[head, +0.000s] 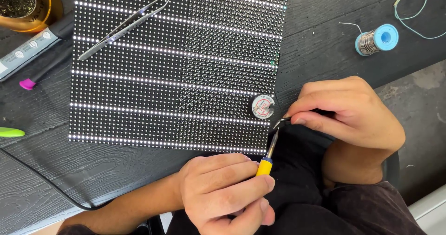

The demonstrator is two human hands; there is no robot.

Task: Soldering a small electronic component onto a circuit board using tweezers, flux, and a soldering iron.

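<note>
- Head view: the left hand (223,193) is wrapping closed around a soldering iron (269,151) with a yellow collar, its metal tip pointing up toward the lower right corner of the LED panel (176,63).
- The right hand (346,112) is pinching narrowly on a pair of dark tweezers (284,121), whose points are meeting the iron's tip just beside the panel's edge; whether anything is sitting between those points is too small to tell.
- A small round tin (263,107) with a red and white lid is resting on the panel, close to both tools.
- To do this well, in my judgement, the iron's tip should be touching only the tweezers' load and staying off the panel's dots, with both wrists braced for steadiness.
- The panel is lying flat on a dark wood-grain table (325,44), showing bright lit rows across a black grid.
- A second, silver pair of tweezers (123,27) is lying loose on the panel's upper left.
- A solder spool (377,39) with a blue core is sitting to the upper right, well apart from the hands.
- At the left, a brass-coloured holder of tip-cleaning wool (23,5), a pink-tipped tool (29,83), a green handle (11,132) and a black cable (42,179) are lying about.
- A grey floor (418,109) is showing past the table's right edge.
</note>
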